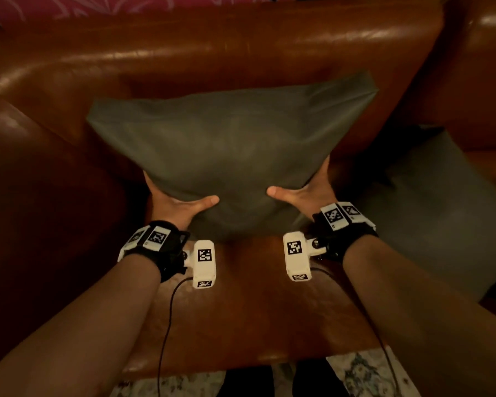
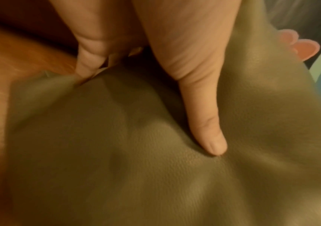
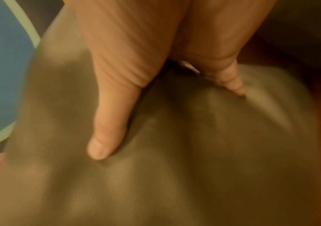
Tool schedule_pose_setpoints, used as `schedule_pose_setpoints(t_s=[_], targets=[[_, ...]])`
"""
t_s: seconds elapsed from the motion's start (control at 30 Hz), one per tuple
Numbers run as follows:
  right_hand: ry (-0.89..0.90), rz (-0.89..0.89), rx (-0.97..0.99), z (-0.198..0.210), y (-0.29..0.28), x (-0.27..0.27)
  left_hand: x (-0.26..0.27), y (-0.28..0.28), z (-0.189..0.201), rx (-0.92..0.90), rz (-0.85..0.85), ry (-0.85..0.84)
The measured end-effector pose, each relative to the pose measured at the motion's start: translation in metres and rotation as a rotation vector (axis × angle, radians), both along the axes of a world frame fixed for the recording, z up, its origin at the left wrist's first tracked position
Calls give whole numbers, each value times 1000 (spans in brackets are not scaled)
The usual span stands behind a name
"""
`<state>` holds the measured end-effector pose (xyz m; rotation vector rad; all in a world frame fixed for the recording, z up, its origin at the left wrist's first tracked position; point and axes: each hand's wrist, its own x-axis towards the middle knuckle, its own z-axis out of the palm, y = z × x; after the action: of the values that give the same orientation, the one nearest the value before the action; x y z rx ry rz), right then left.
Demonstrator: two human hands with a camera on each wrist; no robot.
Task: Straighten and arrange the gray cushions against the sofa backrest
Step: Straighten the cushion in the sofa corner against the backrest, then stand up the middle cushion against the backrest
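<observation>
The left hand and right hand each grip a near bottom corner of the gray cushion, thumbs on its front. The cushion stands tilted before the brown sofa back, long side running left to right. Another gray cushion lies to the right.

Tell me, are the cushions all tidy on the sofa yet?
Not yet. Nothing looks finished. In hand: the left hand and right hand grip the lower edge of one gray cushion, held in front of the sofa backrest. Left: the second gray cushion lies slumped on the seat to the right.
</observation>
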<state>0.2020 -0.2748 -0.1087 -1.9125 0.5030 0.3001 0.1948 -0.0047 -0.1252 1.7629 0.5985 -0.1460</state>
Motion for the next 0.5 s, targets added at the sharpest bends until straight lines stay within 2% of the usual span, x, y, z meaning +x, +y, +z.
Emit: schedule_pose_setpoints(t_s=[0.17,0.23,0.33,0.5], targets=[[103,93,125,30,-33,-29,-21,-1,8,105,43,136],[181,64,144,40,-53,-40,-31,-12,14,123,83,236],[265,-8,68,46,-97,-57,-47,-26,13,163,106,352],[301,-19,11,51,-185,-85,-77,-106,17,32,179,533]])
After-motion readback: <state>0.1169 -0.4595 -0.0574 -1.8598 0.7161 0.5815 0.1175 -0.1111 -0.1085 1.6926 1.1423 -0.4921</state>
